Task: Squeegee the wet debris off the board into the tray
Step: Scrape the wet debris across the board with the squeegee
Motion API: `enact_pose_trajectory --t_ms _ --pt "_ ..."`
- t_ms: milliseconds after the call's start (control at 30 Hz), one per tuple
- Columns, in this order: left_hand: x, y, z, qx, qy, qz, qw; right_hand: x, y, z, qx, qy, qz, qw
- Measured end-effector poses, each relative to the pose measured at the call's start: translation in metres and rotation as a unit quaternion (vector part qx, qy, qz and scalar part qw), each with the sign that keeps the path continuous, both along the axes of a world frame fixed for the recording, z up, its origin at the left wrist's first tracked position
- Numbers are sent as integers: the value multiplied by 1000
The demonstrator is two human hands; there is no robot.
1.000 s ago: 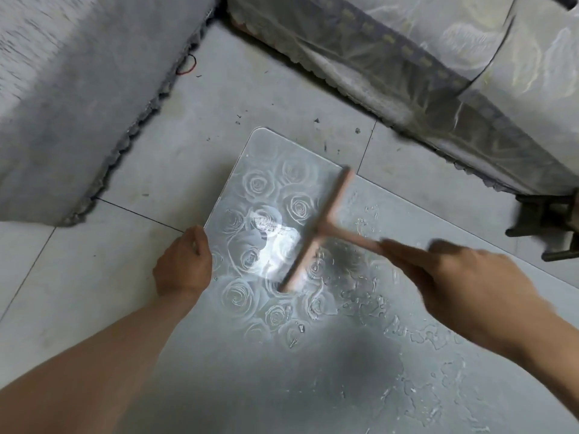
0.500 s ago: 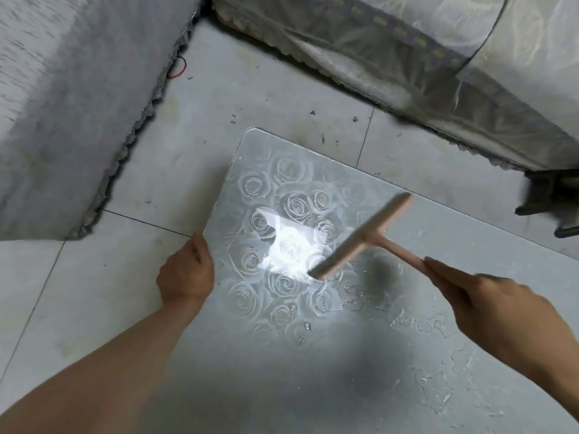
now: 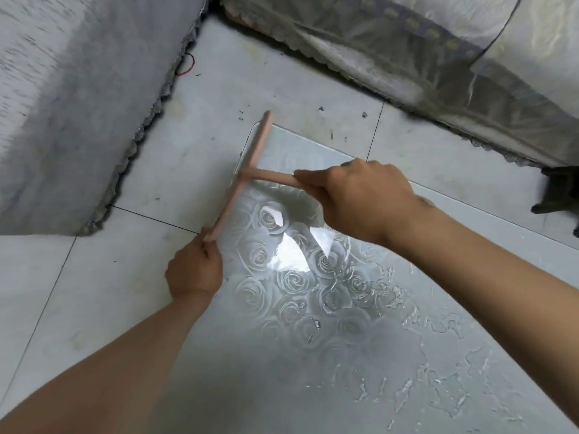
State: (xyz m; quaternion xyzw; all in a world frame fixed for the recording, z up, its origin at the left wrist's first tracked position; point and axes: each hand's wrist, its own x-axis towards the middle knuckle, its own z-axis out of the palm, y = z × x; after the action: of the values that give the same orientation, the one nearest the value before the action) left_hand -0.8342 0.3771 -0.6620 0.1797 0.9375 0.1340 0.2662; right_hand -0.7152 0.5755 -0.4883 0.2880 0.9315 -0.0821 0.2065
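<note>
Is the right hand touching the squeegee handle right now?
Touching. The head view shows the right hand wrapped round the squeegee handle.

**Edges and hands hide the rest**

The board (image 3: 313, 355) runs out of frame at 4 and 6 o'clock. The right hand (image 3: 360, 198) covers the end of the squeegee (image 3: 250, 170) handle. The left hand (image 3: 194, 270) hides the board's edge at 8 o'clock. A dark object (image 3: 560, 192) at 3 o'clock is cut off and unidentifiable. Floor specks (image 3: 321, 108) at 12 o'clock are too small to name.

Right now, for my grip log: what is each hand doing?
Left hand: grips the board at its edge.
Right hand: grips the squeegee by its handle.
</note>
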Motion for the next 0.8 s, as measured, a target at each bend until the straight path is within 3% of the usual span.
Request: enact_pose_trajectory --t_ms 133,233,433,600,800 --pt "1 1 0 -8 1 0 1000 22 0 25 14 -44 -48 998" --pt "1 3 2 -8 -4 2 1000 22 0 43 63 -69 -18 995" --pt "-1 0 3 -18 -30 11 999 -30 -19 28 49 -41 43 997" --pt "0 2 4 -18 -17 14 1000 -12 -17 30 38 -65 -7 997" --pt "0 2 4 -3 -13 22 1000 -24 -15 22 38 -29 -7 999"
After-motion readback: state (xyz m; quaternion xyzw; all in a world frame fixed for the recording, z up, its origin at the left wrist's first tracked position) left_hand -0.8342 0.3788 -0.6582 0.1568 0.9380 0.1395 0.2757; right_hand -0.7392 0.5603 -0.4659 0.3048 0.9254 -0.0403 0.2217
